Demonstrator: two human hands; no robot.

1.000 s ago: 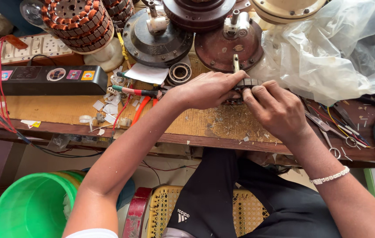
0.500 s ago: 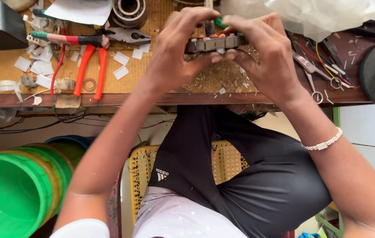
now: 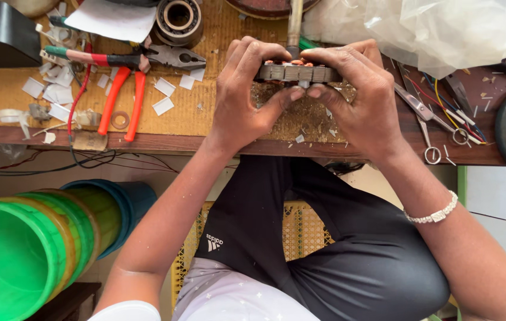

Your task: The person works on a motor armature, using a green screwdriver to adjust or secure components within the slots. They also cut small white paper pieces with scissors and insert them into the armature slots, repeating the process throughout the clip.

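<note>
1. The left hand point(image 3: 244, 98) and right hand point(image 3: 357, 95) are both clamped on a stack of grey metal plates point(image 3: 296, 73), fingers over its top and thumbs pressed in from below.
2. The stack is held just above the near part of the wooden surface point(image 3: 3, 98), over a scatter of small metal shavings point(image 3: 300, 116).
3. A metal shaft point(image 3: 294, 27) rises from the stack toward the far edge; copper-coloured winding seems to show on top of the stack, though fingers hide most of it.
4. Left of the left hand lie grey pliers with red and green grips point(image 3: 122, 58), and orange-handled pliers point(image 3: 122, 101) beside them.
5. A bearing point(image 3: 178, 18) sits further back, near white paper scraps point(image 3: 51, 92).
6. Right of the right hand lie scissors point(image 3: 422, 119) and a clear plastic bag point(image 3: 437, 30).
7. Stacked green buckets point(image 3: 21, 249) stand below the surface at left.
</note>
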